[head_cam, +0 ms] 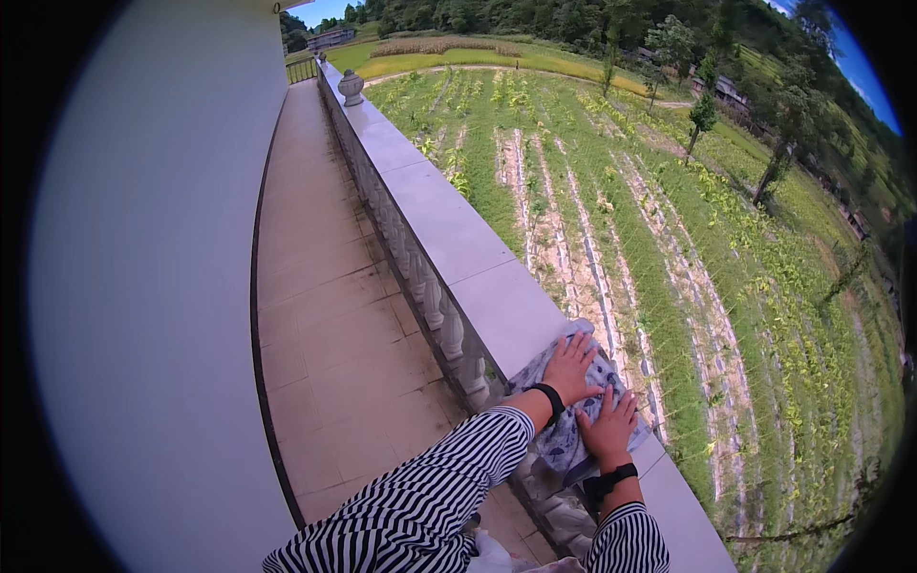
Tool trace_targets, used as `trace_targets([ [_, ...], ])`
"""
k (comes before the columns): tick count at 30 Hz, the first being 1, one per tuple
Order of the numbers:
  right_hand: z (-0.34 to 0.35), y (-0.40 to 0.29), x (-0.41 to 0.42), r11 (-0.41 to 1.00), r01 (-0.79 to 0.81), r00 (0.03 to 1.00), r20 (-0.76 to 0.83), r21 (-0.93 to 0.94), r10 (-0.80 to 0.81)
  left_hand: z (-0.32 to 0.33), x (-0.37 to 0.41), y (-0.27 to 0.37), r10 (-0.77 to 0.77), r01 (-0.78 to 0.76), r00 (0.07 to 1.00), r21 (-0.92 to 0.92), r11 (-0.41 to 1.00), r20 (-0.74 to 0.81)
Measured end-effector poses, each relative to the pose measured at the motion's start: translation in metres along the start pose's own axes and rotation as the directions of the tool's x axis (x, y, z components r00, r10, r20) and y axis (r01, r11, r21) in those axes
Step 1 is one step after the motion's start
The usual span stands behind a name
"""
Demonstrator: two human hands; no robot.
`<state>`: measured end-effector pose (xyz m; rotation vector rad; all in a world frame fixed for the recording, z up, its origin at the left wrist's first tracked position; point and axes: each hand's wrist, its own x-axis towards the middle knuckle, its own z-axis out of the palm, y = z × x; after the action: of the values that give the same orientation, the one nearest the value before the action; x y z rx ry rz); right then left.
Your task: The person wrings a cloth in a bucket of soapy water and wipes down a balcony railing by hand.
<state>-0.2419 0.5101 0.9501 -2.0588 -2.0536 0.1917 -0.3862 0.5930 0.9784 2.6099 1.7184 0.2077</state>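
Note:
A grey patterned cloth [555, 448] lies spread over the white tiled top of a balustrade [466, 222]. My left hand [572, 369] rests flat on the cloth's far part, palm down with fingers apart. Closer to me, my right hand [610, 428] presses on the same cloth, its fingers also spread. Neither hand has its fingers closed around the fabric. Part of the cloth hangs over the walkway side of the ledge. Both wrists carry black bands, below striped sleeves.
Baluster posts [451, 329] stand under the ledge. A tiled walkway [322, 308] runs between it and a pale wall [157, 286]. Farther along, an urn-shaped finial [351, 87] rises from the ledge. Beyond the outer edge lies a lower field [645, 236] with crop rows.

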Motion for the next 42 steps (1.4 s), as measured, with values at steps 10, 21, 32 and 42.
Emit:
trace_targets([
  [10,0.004,0.019,-0.031,0.992,0.125,0.991,-0.043,0.02,-0.124,0.004,-0.023,0.019,0.018,-0.009,0.994,-0.088,0.996,0.108],
  [21,0.002,0.029,-0.068,0.987,0.134,0.988,-0.089,0.087,-0.126,0.011,-0.044,0.045,-0.01,0.015,0.978,-0.024,1.0,0.206],
  [32,0.003,0.035,-0.086,0.985,0.135,0.987,-0.097,0.106,-0.125,0.006,-0.056,0.056,0.043,-0.039,0.94,-0.019,0.999,0.339],
  [42,0.008,0.029,-0.088,0.991,0.086,0.993,-0.088,0.098,-0.078,0.008,-0.066,0.047,0.163,-0.152,0.951,-0.062,0.987,0.265],
])
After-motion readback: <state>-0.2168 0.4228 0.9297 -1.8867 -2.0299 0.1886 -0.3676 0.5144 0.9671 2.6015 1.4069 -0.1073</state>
